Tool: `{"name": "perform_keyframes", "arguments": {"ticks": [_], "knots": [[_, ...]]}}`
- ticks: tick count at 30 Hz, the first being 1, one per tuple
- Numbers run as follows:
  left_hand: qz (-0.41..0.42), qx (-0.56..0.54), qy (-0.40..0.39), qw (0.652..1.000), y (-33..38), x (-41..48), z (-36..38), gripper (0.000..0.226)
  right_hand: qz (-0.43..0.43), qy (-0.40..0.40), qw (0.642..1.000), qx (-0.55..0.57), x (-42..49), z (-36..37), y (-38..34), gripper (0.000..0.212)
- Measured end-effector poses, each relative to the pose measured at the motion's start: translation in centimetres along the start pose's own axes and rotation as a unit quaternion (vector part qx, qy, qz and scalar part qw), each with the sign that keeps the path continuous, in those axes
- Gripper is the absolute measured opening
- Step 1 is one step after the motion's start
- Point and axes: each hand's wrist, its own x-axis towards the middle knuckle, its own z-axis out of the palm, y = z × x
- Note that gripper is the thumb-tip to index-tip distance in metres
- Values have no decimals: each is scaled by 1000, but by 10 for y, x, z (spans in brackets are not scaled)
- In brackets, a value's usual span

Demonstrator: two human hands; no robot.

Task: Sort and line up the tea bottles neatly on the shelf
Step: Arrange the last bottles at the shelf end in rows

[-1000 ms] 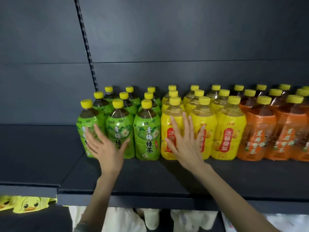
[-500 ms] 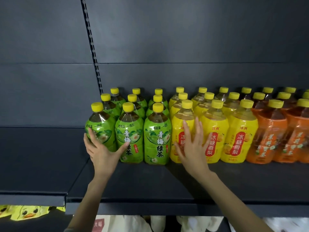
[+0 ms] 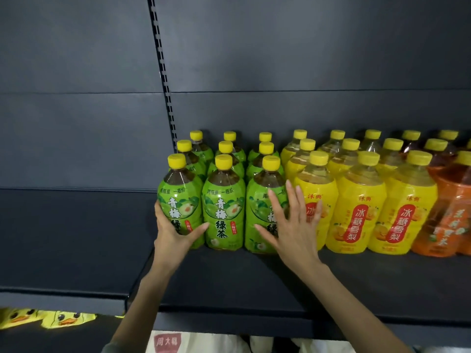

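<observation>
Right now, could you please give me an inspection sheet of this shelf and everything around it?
Surface: dark shelf, bare in front of the bottles.
Job's things: green bottles, yellow bottles and orange bottles stand upright in colour blocks; the orange block is cut off at the right edge.
Clutter: yellow duck items and a white bag below the shelf.
Hands: left hand grips the front left green bottle; right hand is flat, fingers spread across the fronts of the third green and first yellow bottle.
Cables: nothing seen.
Surroundings: dark back panel with a slotted upright.
</observation>
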Motion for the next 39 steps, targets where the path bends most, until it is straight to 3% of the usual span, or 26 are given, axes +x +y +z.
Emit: {"name": "perform_keyframes", "arguments": {"ticks": [5,9,15,16,18,19,21,23,25,27,28,29,30,31,33,36,38,39], "knots": [[-4,-150,-113,982,5,11,-32,61,23,11,1000,18,1,-1,-7,77],[-85,-303,-103,943,21,72,-41,73,59,15,998,23,10,-6,-22,72],[-176,-376,-220,883,48,112,-27,64,75,4,997,4,18,-4,-30,78],[-184,-400,-278,854,51,107,-23,69,75,4,997,5,17,-5,-29,77],[-58,-467,-370,801,47,97,-21,78,71,-4,997,3,17,-6,-29,75],[-26,-527,-410,744,43,96,-24,69,69,-9,998,0,17,-6,-28,75],[-32,-598,-534,597,29,100,-19,56,69,-15,998,-2,17,-7,-27,74],[-24,-613,-561,555,33,95,-19,55,68,-22,997,7,16,-8,-27,74],[-16,-627,-547,555,40,88,-15,67,66,-34,997,18,17,-10,-27,73],[-71,-628,-498,594,37,91,-16,124,64,-48,997,26,18,-14,-27,71],[-101,-599,-416,676,41,88,-19,137,59,-54,996,31,16,-16,-25,70],[-112,-515,-288,800,32,91,-17,125,53,-58,996,37,12,-18,-22,69],[-140,-399,-195,885,26,94,-20,94,51,-59,996,37,8,-19,-19,68],[-167,-332,-72,926,15,99,-20,66,52,-57,997,32,3,-21,-15,67],[-133,-287,79,945,3,88,-29,60,78,-51,995,23,-6,-24,-6,68],[42,-92,124,987,17,31,-21,61,155,-43,986,38,-15,-26,8,78],[199,66,148,967,42,-9,-11,76,199,-44,978,43,-20,-28,21,81],[290,145,157,933,40,-19,1,80,217,-52,974,42,-23,-29,28,82]]}}
